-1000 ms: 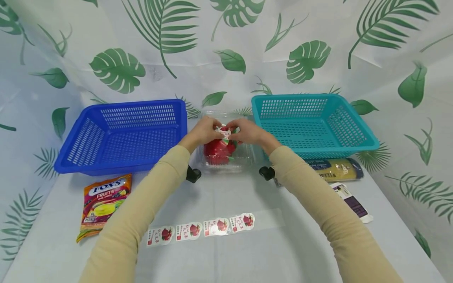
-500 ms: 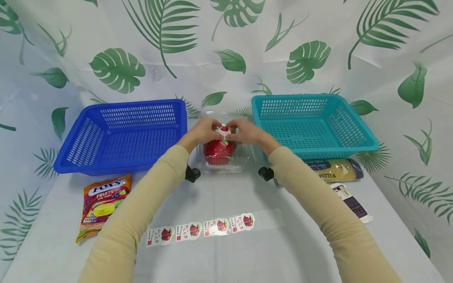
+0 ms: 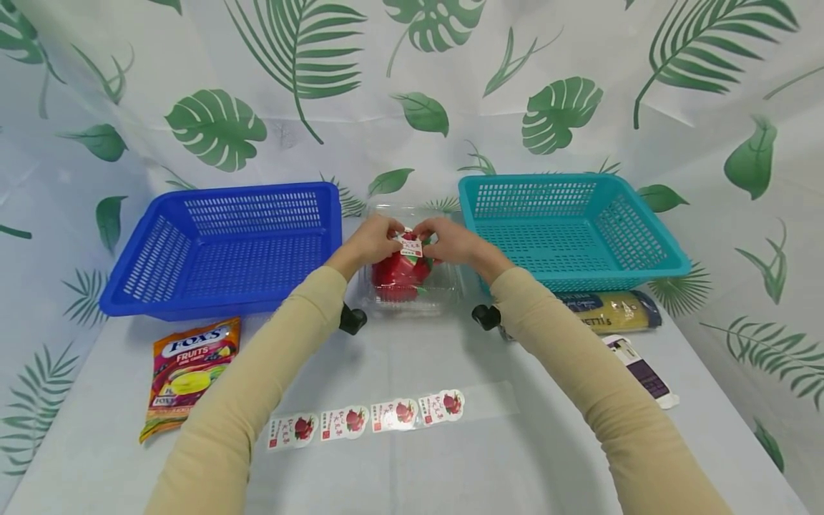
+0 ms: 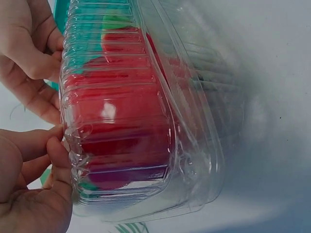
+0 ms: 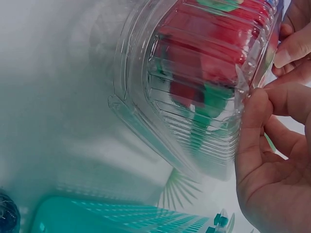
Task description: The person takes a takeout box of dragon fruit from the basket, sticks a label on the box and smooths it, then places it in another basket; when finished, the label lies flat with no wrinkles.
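A clear plastic clamshell box (image 3: pixel 445 295) holds red fruit (image 3: pixel 398 277) with green tips, seemingly dragon fruit. On top of its lid is a white sticker (image 3: pixel 411 247) with a red fruit picture and lettering. My left hand (image 3: pixel 369 243) pinches the sticker's left edge between thumb and forefinger. At the opposite edge, my right hand (image 3: pixel 454 243) pinches it the same way. Both wrist views show the fingertips right at the ribbed lid; the left wrist view has the left hand (image 4: pixel 41 191) low, the right wrist view the right hand (image 5: pixel 277 145).
A strip of several matching stickers (image 3: pixel 367 420) lies nearer the body. A blue basket (image 3: pixel 257 265) stands left of the box, a teal basket (image 3: pixel 547 236) right. Around them lie a candy bag (image 3: pixel 189 372), a spaghetti pack (image 3: pixel 618 309) and a white-and-purple packet (image 3: pixel 644 372).
The sticker's lower part has come down toward the lid, so its lettering now faces up. Both hands stay at almost the same place on either side of it.
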Available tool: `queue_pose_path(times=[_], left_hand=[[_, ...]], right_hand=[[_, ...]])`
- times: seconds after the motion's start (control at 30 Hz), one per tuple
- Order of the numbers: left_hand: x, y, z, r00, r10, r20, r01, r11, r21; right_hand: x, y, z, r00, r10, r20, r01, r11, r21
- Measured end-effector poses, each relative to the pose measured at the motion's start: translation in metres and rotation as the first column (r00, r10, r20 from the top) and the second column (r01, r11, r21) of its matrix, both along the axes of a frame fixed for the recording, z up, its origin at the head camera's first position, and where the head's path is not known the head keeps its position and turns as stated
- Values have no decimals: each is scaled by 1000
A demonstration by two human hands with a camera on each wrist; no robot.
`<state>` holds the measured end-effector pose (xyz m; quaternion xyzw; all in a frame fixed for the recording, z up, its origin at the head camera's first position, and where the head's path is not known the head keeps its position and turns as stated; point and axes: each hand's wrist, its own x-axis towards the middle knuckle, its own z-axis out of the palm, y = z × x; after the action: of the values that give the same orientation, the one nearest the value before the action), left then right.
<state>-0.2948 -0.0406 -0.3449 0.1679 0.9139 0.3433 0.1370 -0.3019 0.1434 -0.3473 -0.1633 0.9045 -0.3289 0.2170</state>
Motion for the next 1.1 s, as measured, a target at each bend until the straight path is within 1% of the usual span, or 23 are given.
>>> queue_pose_path(times=[0.17,0.4,0.5,0.73,0.9,1.1], left_hand=[[0,0,-1,1000,4,-4,-4,1000,8],[-2,0,-3,1000,19,22,-19,1000,16],[-2,0,-3,999,22,26,-22,1000,16],[-3,0,-4,998,36,43,-37,999,26],[-3,0,-3,999,33,32,-34,999,17],[-2,0,-3,998,44,43,-45,999,9]], right_hand=[[0,0,-1,1000,1,-15,0,1000,5],[2,0,-2,999,6,-51,-4,999,34],[3,0,-1,999,5,-48,-3,999,38],[4,-1,-1,1000,-18,-15,18,1000,13],[3,-1,-2,999,-8,-35,8,1000,26],[6,-1,-1,998,-13,-61,16,999,48]])
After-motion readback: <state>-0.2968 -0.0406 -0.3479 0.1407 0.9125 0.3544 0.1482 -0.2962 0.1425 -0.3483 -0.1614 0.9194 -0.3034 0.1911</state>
